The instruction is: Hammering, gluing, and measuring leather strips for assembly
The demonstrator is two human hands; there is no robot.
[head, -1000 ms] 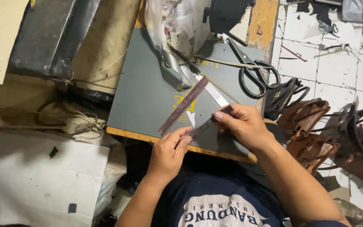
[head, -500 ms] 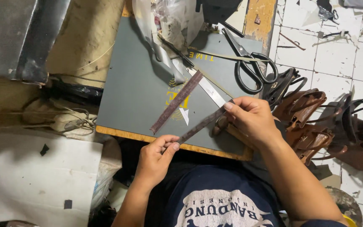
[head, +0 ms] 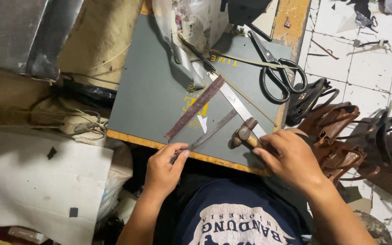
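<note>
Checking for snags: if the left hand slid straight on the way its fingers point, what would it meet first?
Probably the dark reddish-brown strap lying slantwise on the grey board, just beyond the left hand, whose fingers pinch the thin grey strip. Depth is hard to judge.

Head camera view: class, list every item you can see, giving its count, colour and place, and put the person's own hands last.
Work board: one, grey, centre.
Thin strip: one, grey, on the board, near end under left fingers.
Wider strip: one, brownish, on the board.
Metal ruler: one, silver, on the board.
Hammer: one, metal head, wooden handle, at board's near edge.
Scissors: one, black, board's far right.
Sandal straps: several, brown, right, on tiled floor.
Left hand: pressing the thin strip.
Right hand: on hammer handle.
</note>
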